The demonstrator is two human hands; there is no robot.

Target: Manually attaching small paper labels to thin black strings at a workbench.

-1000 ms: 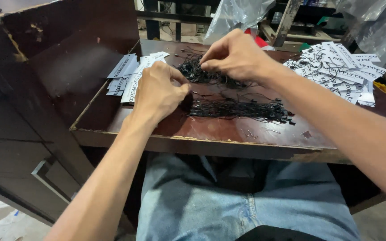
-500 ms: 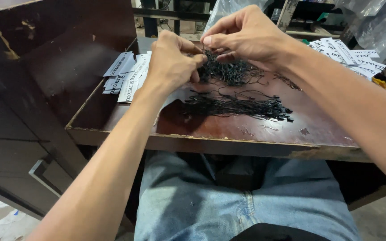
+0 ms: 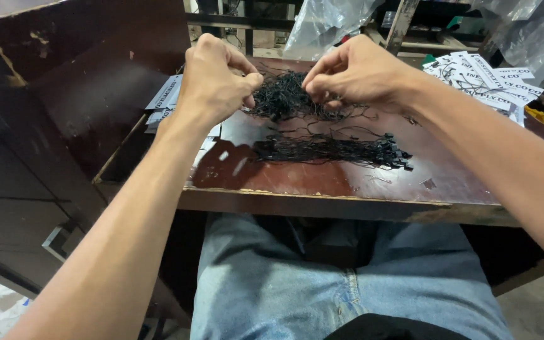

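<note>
- Left hand (image 3: 212, 79) is up over the table, fingers curled in, thumb and forefinger pinched on a thin black string I can barely make out.
- Right hand (image 3: 357, 72) sits opposite it, fingertips pressed together in the same pinch, right above the tangled pile of black strings (image 3: 284, 97).
- Just nearer the person lies a straightened bundle of black strings (image 3: 332, 151), laid flat, its small clasps bunched at the right end.
- All of it rests on a glossy dark-red wooden table (image 3: 347, 182), front edge worn and chipped, bare surface between bundle and edge.
- Left of the hands, a stack of printed paper tags (image 3: 165, 101) leans at the table's side; a tall dark wooden panel (image 3: 83, 94) walls that side in.
- Far right, more white printed tags (image 3: 480, 79) are spread out, some with strings attached.
- Behind, clear plastic bags (image 3: 328, 25) hang close to the back edge.
- Below, blue jeans (image 3: 347, 283) under the table.
</note>
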